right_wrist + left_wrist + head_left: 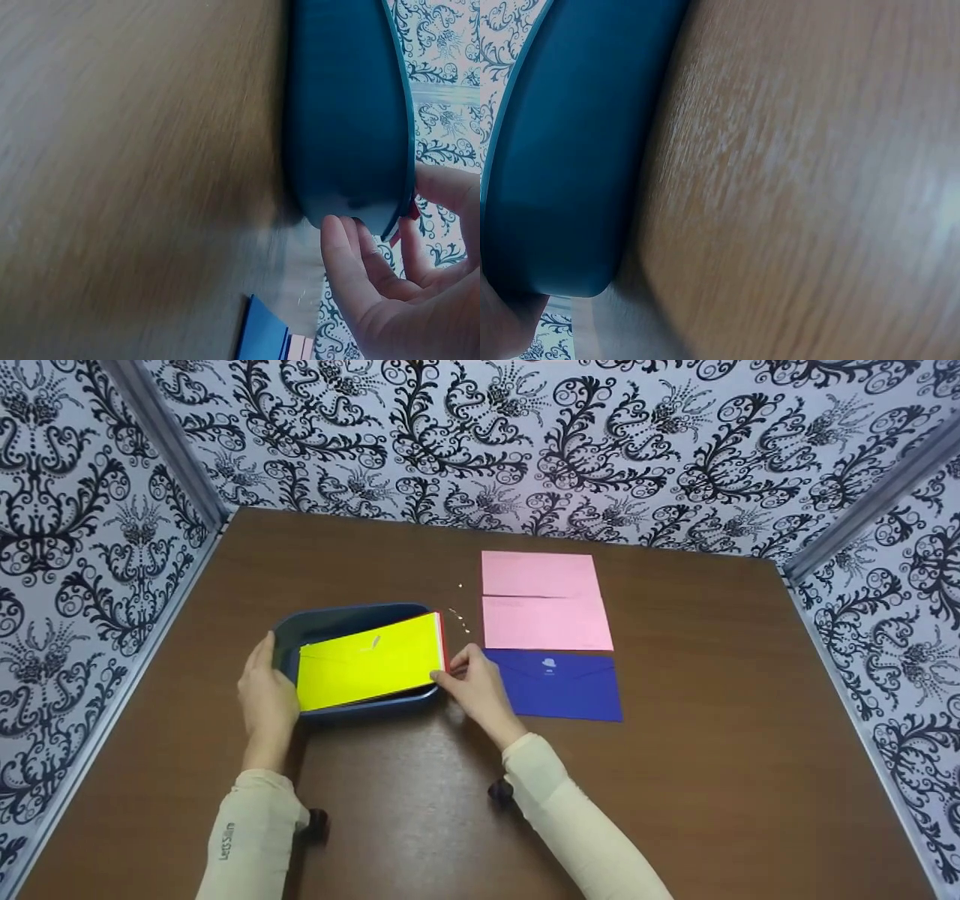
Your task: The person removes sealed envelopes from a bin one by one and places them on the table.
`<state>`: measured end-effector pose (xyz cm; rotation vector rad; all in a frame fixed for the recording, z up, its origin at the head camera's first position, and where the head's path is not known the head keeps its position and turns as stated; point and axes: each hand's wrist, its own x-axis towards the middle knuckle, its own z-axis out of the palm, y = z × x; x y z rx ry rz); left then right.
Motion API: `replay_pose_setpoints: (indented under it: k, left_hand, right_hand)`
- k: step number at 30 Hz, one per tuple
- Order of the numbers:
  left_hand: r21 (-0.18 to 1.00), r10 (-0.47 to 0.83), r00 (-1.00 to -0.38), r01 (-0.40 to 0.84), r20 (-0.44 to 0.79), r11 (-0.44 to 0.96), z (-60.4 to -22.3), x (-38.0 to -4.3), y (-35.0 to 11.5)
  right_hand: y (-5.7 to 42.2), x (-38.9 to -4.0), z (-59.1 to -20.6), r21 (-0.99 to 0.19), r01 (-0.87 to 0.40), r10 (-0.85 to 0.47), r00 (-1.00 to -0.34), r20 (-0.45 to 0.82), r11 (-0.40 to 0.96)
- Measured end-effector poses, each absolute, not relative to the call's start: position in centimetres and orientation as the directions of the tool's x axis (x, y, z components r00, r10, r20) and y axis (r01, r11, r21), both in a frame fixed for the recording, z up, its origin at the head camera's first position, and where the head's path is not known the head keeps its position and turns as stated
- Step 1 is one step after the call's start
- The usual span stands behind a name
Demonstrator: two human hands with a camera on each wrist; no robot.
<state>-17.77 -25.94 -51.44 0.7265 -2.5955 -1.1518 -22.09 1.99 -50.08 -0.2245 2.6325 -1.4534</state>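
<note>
A dark blue tray (352,615) with rounded corners stands left of centre on the table. Inside it slants a stack of envelopes, a bright yellow envelope (367,664) on top and a red edge (445,641) showing beneath at its right end. My left hand (268,697) rests against the tray's left end, its fingers fairly straight along the outside; the left wrist view shows only a bit of it. With thumb and fingers, my right hand (474,686) pinches the near right corner of the envelope stack, beside the tray's rim (409,142). Other right fingers lie outside the tray wall.
Right of the tray lie two pink envelopes (547,622), one behind the other, and a dark blue envelope (562,694) nearest me. Small white marks (457,619) dot the brown table (712,697). Patterned panels (465,442) enclose the back and sides.
</note>
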Motion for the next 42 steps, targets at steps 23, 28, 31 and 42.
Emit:
replay_pose_setpoints:
  k: [23, 28, 31, 42]
  left_hand:
    - [0.734, -0.523, -0.851, -0.325, 0.048, 0.597, -51.6, -17.6, -25.9]
    - [0.740, -0.521, -0.853, -0.336, 0.024, 0.583, -51.5, -17.7, -25.8]
    - [0.736, -0.519, -0.855, -0.345, 0.010, 0.582, -51.5, -17.8, -25.9]
    - [0.736, -0.518, -0.855, -0.356, -0.008, 0.576, -51.3, -17.8, -25.8]
  right_hand:
    - [2.1, -22.3, -49.1, -0.749, -0.119, -0.191, -0.982, -0.010, 0.652]
    - [2.2, -22.2, -48.7, -0.725, -0.119, -0.191, -0.981, -0.018, 0.678]
    - [2.3, -22.3, -48.6, -0.709, -0.126, -0.194, -0.981, -0.016, 0.693]
    - [2.7, -22.4, -48.1, -0.654, -0.134, -0.189, -0.982, -0.014, 0.745]
